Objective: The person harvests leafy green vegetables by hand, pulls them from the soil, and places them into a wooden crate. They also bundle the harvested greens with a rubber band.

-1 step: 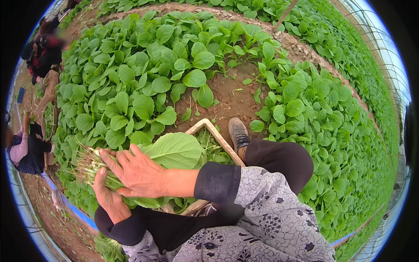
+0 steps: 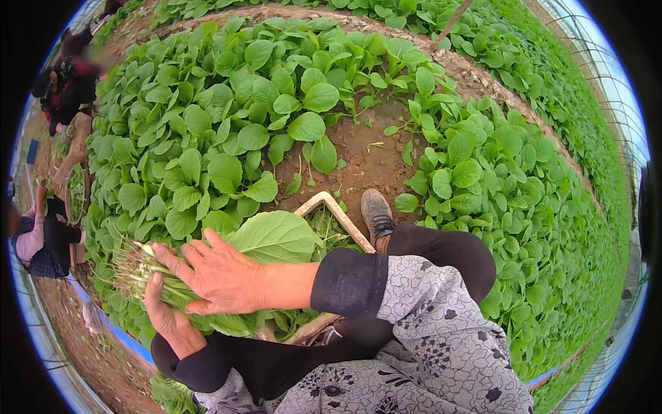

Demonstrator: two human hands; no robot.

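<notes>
A bunch of leafy greens (image 2: 138,270) lies across my lap, its pale stems and thin roots toward the left. The broad leaves point right, over a pale-rimmed crate (image 2: 343,219). From the near side, my left hand (image 2: 172,324) cups the stems with its thumb up along them; its other fingers are hidden underneath. My right hand (image 2: 219,277) wraps over the top, fingers long across the stems and thumb on the near side. More loose greens show inside the crate below the leaves.
Dense rows of growing greens (image 2: 227,138) surround me. A patch of bare soil (image 2: 376,148) lies ahead, by my shoe (image 2: 376,212). Two people (image 2: 41,234) crouch at the far left, near a round basket (image 2: 77,193). A stick (image 2: 452,24) stands at the back.
My right hand has shifted slightly to the right and down along the bunch. More of the pale stem ends show above its fingertips. The left hand still cups the stems.
</notes>
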